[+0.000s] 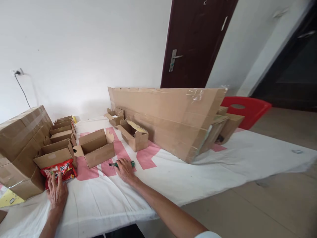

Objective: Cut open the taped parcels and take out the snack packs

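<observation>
My left hand (pixel 56 191) lies on the lower edge of a red snack packet (pixel 63 170), its fingers stretched out over it. The packet leans against an open cardboard box (pixel 53 158) at the left. My right hand (pixel 125 170) is closed over a green utility knife (pixel 133 163) at the table surface, with the dark blade end sticking out to the left. Just beyond that hand stands an open small cardboard box (pixel 101 157) with its end flaps spread. Another open box (pixel 138 142) stands farther back, a yellowish piece along its rim.
Large taped cartons (pixel 23 132) stand at the left, beside a row of open boxes (pixel 63 127). A tall cardboard panel (pixel 168 115) rises at the back right. A white and pink cloth (pixel 173 188) covers the table. Behind are a red chair (pixel 255 109) and a door (pixel 195 39).
</observation>
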`<action>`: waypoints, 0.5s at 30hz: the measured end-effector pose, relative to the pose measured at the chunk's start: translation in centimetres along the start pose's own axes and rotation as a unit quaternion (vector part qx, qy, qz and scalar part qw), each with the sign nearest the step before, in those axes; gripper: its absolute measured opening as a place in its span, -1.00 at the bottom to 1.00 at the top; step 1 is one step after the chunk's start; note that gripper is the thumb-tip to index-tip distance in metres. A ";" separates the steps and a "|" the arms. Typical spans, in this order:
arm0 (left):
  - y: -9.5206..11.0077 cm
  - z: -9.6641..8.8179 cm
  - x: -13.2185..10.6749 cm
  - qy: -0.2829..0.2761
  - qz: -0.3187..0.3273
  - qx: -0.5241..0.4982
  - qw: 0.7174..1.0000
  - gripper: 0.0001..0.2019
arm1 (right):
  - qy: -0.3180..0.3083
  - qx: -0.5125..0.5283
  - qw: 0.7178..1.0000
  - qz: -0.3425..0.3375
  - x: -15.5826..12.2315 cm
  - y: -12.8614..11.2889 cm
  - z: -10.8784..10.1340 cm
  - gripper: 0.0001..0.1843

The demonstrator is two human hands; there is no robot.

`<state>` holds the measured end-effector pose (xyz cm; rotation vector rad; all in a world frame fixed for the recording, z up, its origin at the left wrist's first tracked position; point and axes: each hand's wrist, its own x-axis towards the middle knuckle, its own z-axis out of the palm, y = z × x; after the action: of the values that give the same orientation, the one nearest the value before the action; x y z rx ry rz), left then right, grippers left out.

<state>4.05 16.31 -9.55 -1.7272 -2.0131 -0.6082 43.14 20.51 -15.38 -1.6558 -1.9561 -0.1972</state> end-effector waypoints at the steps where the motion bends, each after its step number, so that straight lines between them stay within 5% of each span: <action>1: 0.0 0.0 0.0 0.003 0.002 0.004 1.000 -0.44 | -0.001 0.000 1.000 0.002 0.1 0.0 0.0 -0.87; 15: 0.5 -0.3 0.8 -0.005 -0.012 -0.003 1.000 -0.43 | -0.006 0.019 1.000 0.014 0.6 -0.1 0.0 -0.87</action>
<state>4.44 16.83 -8.78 -1.7149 -2.0426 -0.6148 42.99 21.00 -15.01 -1.6620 -1.9324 -0.1383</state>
